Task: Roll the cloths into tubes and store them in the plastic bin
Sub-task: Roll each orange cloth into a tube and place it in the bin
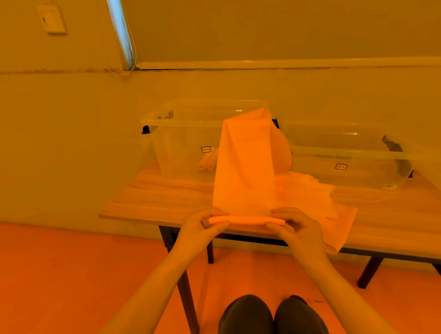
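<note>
Now both hands grip the rolled near end of a cloth point(245, 168) at the front edge of the tabletop point(160, 196), the left hand point(200, 230) curled round one end of the roll, the right hand point(298, 231) round the other; the unrolled part runs up over the rim of the left bin point(180, 138), which holds rolled cloths point(209, 161), beside a second bin point(349, 154) and a pile of flat cloths point(310, 195)
</note>
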